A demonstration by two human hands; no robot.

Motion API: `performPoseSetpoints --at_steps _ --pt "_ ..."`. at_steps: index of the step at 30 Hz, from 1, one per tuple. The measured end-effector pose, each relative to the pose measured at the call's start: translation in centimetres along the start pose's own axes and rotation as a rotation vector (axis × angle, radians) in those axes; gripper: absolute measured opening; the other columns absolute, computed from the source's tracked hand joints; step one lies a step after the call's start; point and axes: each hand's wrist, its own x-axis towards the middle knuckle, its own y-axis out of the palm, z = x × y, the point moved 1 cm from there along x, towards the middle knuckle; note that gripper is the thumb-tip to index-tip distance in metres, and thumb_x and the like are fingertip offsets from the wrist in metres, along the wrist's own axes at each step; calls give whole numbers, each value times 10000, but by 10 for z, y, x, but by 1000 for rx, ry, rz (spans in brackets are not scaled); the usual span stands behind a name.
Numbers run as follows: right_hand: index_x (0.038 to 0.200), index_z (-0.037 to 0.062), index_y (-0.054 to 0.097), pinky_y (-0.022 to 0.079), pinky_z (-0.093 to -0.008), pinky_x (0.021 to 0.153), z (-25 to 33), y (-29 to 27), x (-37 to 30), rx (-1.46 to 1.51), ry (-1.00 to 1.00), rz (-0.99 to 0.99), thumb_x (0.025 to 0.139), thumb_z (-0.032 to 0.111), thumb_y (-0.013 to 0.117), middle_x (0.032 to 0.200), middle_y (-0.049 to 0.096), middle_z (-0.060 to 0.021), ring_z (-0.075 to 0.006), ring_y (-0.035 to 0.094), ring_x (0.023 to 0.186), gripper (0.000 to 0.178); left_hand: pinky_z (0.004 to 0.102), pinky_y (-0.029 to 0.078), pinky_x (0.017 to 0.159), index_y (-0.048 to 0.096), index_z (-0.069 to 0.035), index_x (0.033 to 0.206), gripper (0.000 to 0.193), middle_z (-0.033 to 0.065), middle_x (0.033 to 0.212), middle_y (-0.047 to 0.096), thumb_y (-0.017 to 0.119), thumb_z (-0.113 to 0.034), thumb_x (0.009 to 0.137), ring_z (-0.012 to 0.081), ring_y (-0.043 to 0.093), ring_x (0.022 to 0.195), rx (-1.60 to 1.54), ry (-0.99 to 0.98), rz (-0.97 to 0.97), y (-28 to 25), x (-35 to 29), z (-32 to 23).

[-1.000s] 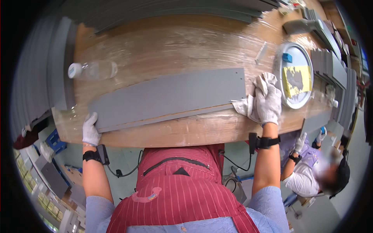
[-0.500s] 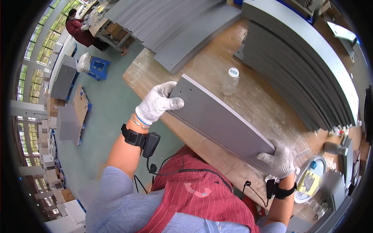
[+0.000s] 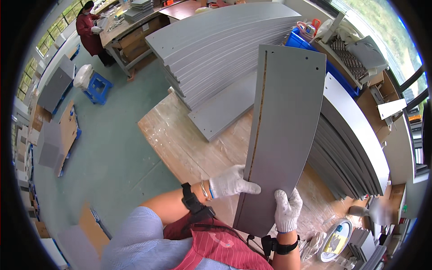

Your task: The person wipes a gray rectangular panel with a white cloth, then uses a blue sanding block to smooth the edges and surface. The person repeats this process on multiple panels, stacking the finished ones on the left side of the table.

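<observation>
A long grey panel stands steeply in front of me, its far end raised over the table. Two small holes show near its top right corner, and a narrow groove with a brown core runs down its left side. My gloved left hand grips the left edge low down, thumb across the face. On the opposite edge my gloved right hand is closed, its thumb also on the face. Behind the panel, a tall stack of similar grey panels stands to the left and another stack to the right.
The wooden worktable has a plastic-like covering. At right are a round white tray and a blue crate. A blue stool stands on the green floor. Another person works at a far table.
The panel has swung from lying slantwise between my hands to upright, and both hands now hold its lower part. It now covers the place where a clear jar stood. My view has shifted.
</observation>
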Motion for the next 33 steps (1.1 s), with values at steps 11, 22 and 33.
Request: performPoseSetpoints --at_steps 11,22,33 --pt "1172 -54 634 494 -315 816 -9 163 102 192 268 -223 999 293 592 1038 691 -95 -158 611 900 390 298 509 838 583 34 1249 397 65 1078 673 694 -150 915 147 628 953 -156 -283 -138 -195 -50 38" --pt "1325 -120 521 426 -388 1039 -55 206 235 -40 272 -339 978 460 549 1316 598 -262 -360 571 1223 676 280 551 640 599 -16 999 254 92 891 662 702 -241 940 146 648 691 -184 -415 -278 -243 -33 9" --pt "1499 -22 329 413 -474 1071 -41 229 280 -514 324 -188 960 499 496 1412 474 -318 -467 503 1272 769 277 463 439 504 -82 897 379 74 598 579 641 -428 970 135 552 469 37 -418 -587 -269 -10 30"
